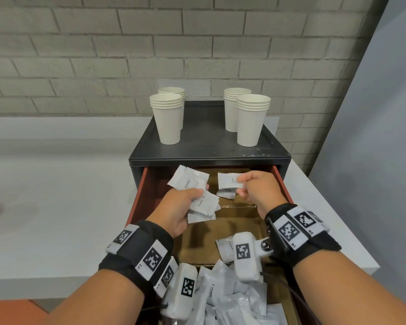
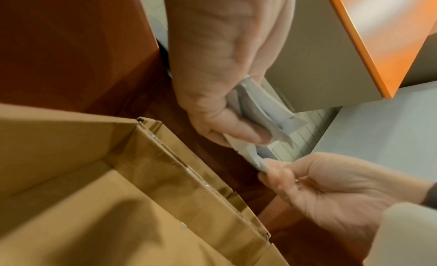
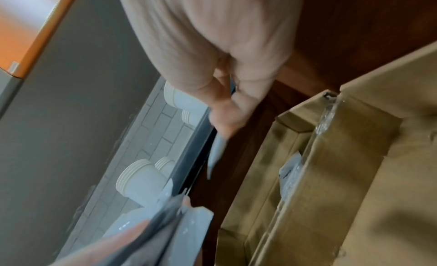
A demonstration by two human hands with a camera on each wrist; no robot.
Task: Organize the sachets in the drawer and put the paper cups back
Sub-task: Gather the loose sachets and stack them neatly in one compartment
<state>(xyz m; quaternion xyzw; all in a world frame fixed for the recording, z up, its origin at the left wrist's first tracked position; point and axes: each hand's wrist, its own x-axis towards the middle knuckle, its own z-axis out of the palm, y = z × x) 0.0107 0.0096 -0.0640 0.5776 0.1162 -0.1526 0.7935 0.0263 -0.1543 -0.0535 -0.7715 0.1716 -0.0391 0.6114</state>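
Seen from the head, looking forward and down: both forearms reach over the open drawer (image 1: pixel 282 184), with the cabinet top beyond each grip. The left-wrist camera, close under the left hand (image 2: pixel 212 68), looks along it and also catches the right hand (image 2: pixel 335 191). The right-wrist camera looks likewise; both share the cardboard dividers (image 3: pixel 331 176).
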